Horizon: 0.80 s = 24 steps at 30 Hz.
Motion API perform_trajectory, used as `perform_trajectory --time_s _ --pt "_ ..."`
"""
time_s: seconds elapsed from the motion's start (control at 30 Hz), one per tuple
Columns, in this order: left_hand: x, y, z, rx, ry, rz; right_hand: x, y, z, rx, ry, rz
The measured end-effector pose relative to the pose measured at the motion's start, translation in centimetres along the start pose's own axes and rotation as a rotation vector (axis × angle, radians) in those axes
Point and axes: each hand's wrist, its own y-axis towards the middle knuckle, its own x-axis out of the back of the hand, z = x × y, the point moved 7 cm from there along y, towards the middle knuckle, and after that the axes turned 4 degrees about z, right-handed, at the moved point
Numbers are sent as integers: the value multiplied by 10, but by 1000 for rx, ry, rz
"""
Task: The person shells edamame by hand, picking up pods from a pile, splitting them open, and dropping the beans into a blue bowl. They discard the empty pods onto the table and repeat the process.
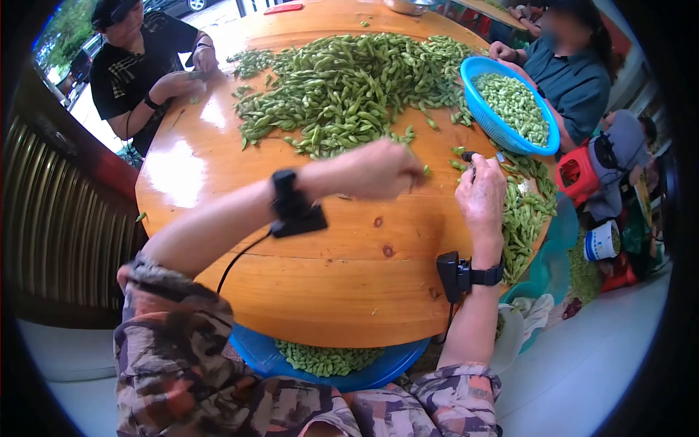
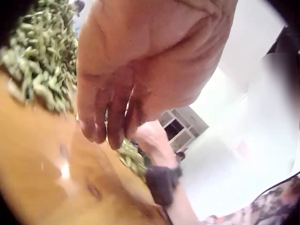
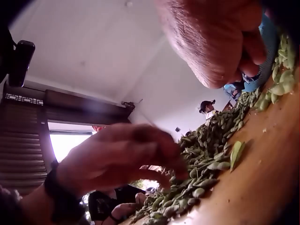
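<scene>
My left hand [image 1: 375, 171] is blurred over the table in front of the heap of green soybean pods [image 1: 357, 80]. Its fingers [image 2: 115, 112] hang loosely bent in the left wrist view, with nothing showing in them. A single pod [image 3: 237, 154] lies on the wood near that hand. On the right, my right hand [image 1: 482, 189] has its fingers curled around a small dark object [image 1: 470, 156], mostly hidden by the hand. Beside it, more pods [image 1: 523, 226] lie along the table's right edge.
A blue basket [image 1: 473, 109] of shelled beans stands at the table's right. Below the front edge, a blue basin [image 1: 255, 357] also contains beans. One person [image 1: 138, 80] sits at the far left, another [image 1: 575, 87] at the right. A red stool [image 1: 575, 175] stands beyond the table.
</scene>
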Motion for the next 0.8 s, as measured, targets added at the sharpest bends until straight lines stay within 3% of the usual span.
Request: perform_trajectory --time_s 0.17,0.43,0.47,0.6,0.7,0.8 --pt "19 96 40 -80 268 -188 -3 0 3 15 -5 -1" --pt "4 143 82 22 351 -261 -7 0 2 26 41 16" --pt "3 143 88 84 330 -229 -8 0 3 15 43 35" --pt "21 113 56 50 221 -295 -7 -1 4 33 73 -25" --pt "43 81 36 73 -17 -359 -2 0 7 65 217 -77" --pt "44 41 29 135 -207 -337 -6 1 8 27 475 -11"
